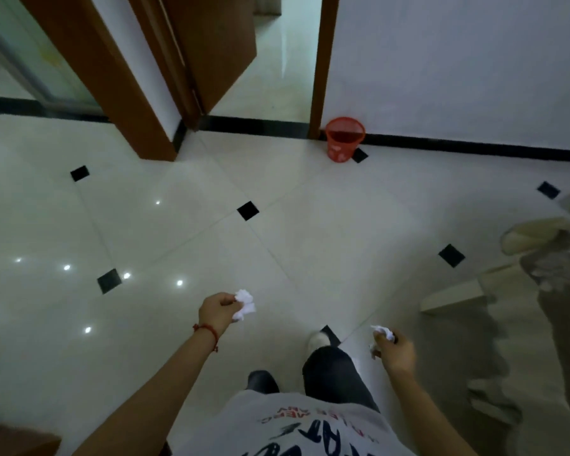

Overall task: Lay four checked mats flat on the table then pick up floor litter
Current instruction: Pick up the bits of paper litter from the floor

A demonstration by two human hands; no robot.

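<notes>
Litter here is crumpled white paper, one wad [245, 305] pinched in the left hand [215, 311] and another [384, 334] in the right hand [396, 353], likely featherlight and soft (any loose pinch should hold).

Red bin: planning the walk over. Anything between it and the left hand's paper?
Head view: only bare tile floor between red bin and left hand gripping crumpled paper.

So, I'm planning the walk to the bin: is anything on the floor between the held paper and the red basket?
Nothing visible: only bare tile lies between the paper wads and the red basket by the wall.
</notes>
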